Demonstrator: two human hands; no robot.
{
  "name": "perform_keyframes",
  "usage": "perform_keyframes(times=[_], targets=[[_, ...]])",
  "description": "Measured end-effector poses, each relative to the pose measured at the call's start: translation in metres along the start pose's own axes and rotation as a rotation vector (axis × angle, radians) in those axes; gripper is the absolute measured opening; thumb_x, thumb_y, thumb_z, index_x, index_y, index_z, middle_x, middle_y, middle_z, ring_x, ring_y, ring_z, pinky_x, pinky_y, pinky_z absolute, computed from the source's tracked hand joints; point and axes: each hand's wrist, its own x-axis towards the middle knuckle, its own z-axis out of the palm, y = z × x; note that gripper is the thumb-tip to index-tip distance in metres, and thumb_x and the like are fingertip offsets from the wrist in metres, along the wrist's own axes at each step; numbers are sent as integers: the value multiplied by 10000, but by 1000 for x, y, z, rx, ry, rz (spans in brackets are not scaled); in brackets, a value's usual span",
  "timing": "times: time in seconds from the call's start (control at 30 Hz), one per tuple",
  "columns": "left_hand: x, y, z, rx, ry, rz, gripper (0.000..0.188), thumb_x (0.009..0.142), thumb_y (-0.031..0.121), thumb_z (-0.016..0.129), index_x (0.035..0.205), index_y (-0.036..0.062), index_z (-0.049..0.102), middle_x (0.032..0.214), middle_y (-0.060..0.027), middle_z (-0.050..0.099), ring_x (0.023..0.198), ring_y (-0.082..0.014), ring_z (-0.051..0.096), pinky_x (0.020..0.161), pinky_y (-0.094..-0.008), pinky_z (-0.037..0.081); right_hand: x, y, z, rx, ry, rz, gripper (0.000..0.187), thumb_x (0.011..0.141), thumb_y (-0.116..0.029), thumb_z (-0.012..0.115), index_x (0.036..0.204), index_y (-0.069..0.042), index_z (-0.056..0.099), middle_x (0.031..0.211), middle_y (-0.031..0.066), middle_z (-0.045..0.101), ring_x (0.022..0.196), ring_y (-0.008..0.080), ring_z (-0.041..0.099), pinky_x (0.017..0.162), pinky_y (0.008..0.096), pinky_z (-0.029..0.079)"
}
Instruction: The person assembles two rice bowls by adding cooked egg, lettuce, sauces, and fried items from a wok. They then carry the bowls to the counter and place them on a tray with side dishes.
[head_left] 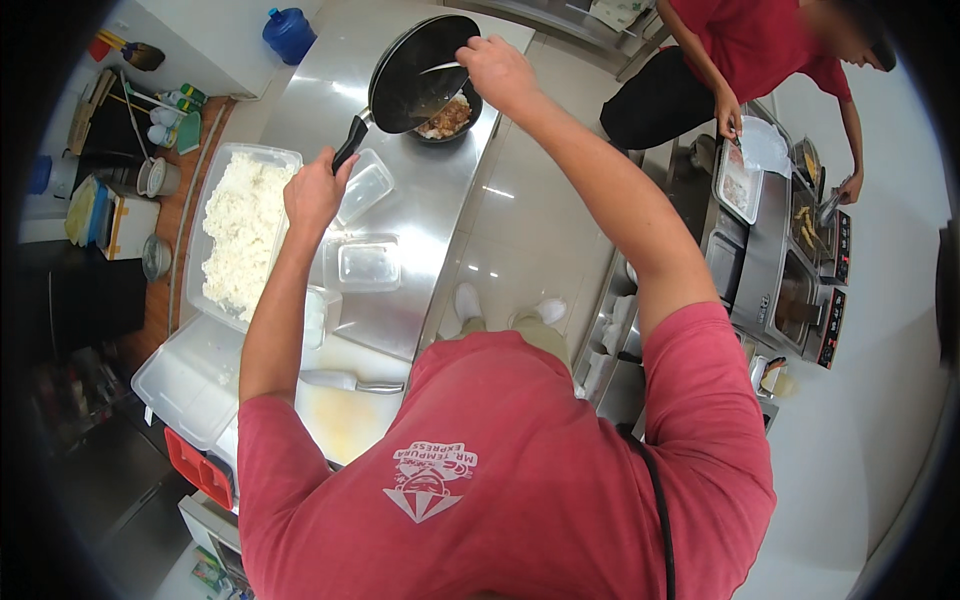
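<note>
My left hand (316, 192) is closed around the black handle of a frying pan (405, 85), which is tipped steeply over a dark bowl (474, 122). In the bowl lies brown, saucy food (445, 121) over white rice. My right hand (497, 72), at the pan's right rim, grips a slim, pale metal utensil (440, 67), likely a spoon, that reaches into the pan. Its far end is hard to make out. Left of my left forearm stands a large clear tub (292, 158) full of cooked white rice (240, 225).
Clear plastic containers (368, 262) sit on the steel table (410, 200). A knife (350, 382) lies on a white cutting board (345, 425) near my body. At the right, a co-worker in red (750, 50) handles a tray (738, 185) beside deep fryers (795, 290). A blue water jug (289, 36) stands at the back.
</note>
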Motion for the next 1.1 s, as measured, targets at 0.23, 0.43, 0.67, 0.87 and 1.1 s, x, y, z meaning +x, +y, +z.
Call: perform_keyframes(times=[0.23,0.43,0.67,0.87,1.1], targets=[[5,3,9,16,44,35,479,956,538,593,846,72,586,628,-175,650,621,-405,659,565,-485,504,-22,6,44,71,-141,179,176,838,-86,574,829,3,725,874,195,672,892,352,643,846,450,539],[9,6,19,23,73,68,474,956,535,594,831,80,560,615,-173,642,605,-407,654,542,-489,497,-28,-7,50,-19,-184,138,196,858,-121,565,822,-26,732,968,152,664,958,329,624,832,438,540],[6,-1,31,15,90,96,454,946,529,611,839,92,552,621,-164,647,606,-404,655,526,-488,494,-35,-5,40,-114,-102,-126,179,862,-137,566,849,-80,735,982,73,654,944,267,605,818,397,467],[8,3,33,27,113,125,448,945,515,620,827,92,533,628,-151,650,594,-393,651,507,-482,486,-35,3,42,-141,-133,3,186,878,-167,568,852,-106,742,1035,71,674,937,248,620,819,401,453],[12,-6,44,52,168,134,425,943,507,627,835,105,544,637,-148,649,585,-388,645,497,-483,474,-43,-4,58,-132,-190,304,170,868,-153,586,848,-61,727,1016,148,695,884,287,670,756,446,505]])
